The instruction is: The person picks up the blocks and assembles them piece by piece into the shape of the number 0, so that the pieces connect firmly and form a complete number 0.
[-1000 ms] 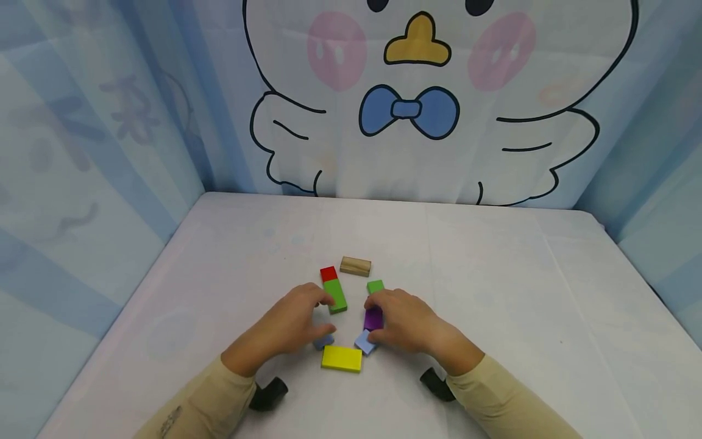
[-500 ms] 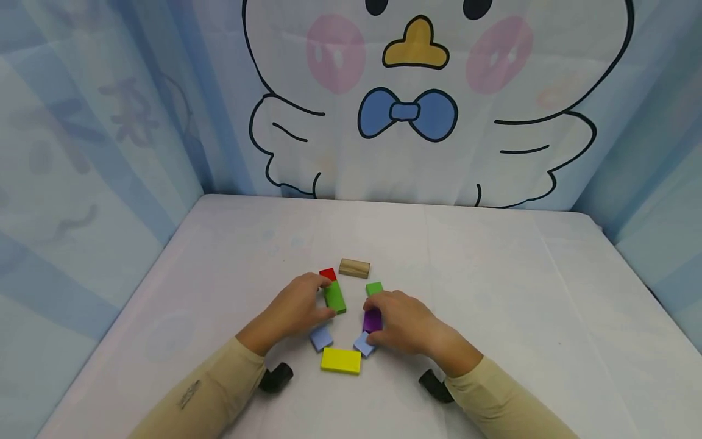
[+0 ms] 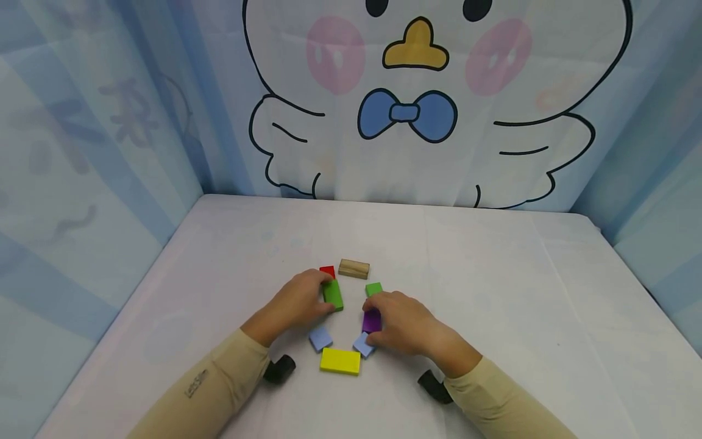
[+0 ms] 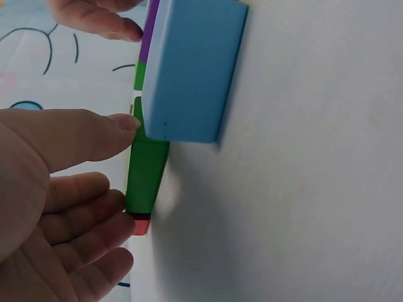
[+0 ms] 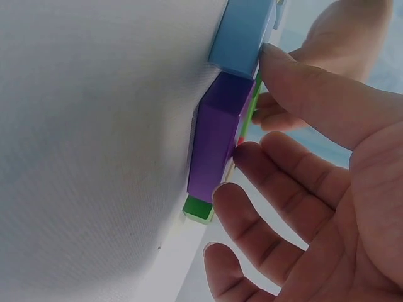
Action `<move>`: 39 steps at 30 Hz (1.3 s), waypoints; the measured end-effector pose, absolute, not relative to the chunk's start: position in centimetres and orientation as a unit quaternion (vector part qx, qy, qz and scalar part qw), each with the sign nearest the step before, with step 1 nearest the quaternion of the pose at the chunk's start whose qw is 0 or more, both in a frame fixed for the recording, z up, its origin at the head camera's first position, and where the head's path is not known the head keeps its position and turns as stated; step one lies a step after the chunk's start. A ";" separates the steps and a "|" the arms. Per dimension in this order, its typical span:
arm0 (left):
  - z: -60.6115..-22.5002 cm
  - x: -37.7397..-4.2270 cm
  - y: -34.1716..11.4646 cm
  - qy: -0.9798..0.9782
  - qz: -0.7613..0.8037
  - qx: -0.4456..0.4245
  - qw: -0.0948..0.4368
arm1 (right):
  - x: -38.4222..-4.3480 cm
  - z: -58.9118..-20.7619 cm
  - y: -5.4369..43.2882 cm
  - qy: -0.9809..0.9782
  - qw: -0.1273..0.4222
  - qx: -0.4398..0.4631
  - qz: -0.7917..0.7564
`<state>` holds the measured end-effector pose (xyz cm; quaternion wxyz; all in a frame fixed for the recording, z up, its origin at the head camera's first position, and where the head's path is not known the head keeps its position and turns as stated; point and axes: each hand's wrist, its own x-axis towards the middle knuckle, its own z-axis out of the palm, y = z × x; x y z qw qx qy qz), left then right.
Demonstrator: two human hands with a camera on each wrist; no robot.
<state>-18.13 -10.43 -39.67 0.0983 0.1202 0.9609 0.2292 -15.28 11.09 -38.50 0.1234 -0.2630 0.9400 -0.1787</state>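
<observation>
My left hand [image 3: 296, 305] is at a green block [image 3: 333, 296], thumb at its near end and index finger by its far end, where a red block [image 3: 327, 270] adjoins it. In the left wrist view the thumb overlaps the green block's near top edge. My right hand [image 3: 408, 323] rests loosely bent beside a purple block [image 5: 217, 138]. Its thumb tip is at the edge of a light blue block [image 5: 242, 38], with other fingertips along the purple block's side. A small green block [image 3: 374, 288] adjoins the purple one's far end.
A yellow block [image 3: 340, 361] lies nearest the person, with another light blue block [image 3: 320, 339] at its left corner. A plain wooden block [image 3: 353, 269] lies at the far side of the ring. A printed curtain [image 3: 406, 164] hangs behind the white table [image 3: 493, 274].
My left hand has moved away from the left light blue block to the green block. The green and red blocks have shifted slightly left and away. My right hand stays almost still.
</observation>
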 end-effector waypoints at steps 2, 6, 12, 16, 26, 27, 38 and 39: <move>-39.6 -18.3 -10.6 0.960 0.230 0.122 0.099 | -15.3 -38.4 11.1 0.940 0.122 -0.264 -0.178; -39.6 -18.6 -10.7 0.959 0.229 0.126 0.107 | -15.3 -38.5 11.1 0.940 0.121 -0.265 -0.178; -39.5 -19.1 -10.8 0.958 0.223 0.122 0.130 | -15.3 -38.5 11.1 0.940 0.123 -0.262 -0.179; -39.5 -19.4 -11.0 0.957 0.223 0.117 0.143 | -15.3 -38.5 11.1 0.941 0.127 -0.257 -0.183; -39.3 -19.3 -11.3 0.954 0.222 0.119 0.162 | -15.2 -38.5 11.1 0.941 0.133 -0.251 -0.183; -39.3 -19.3 -11.4 0.954 0.222 0.119 0.162 | -15.2 -38.4 11.1 0.941 0.133 -0.250 -0.183; -39.3 -18.9 -11.5 0.953 0.225 0.115 0.169 | -15.2 -38.4 11.1 0.940 0.132 -0.254 -0.184; -39.3 -18.8 -11.5 0.953 0.225 0.114 0.170 | -15.2 -38.5 11.1 0.941 0.131 -0.254 -0.183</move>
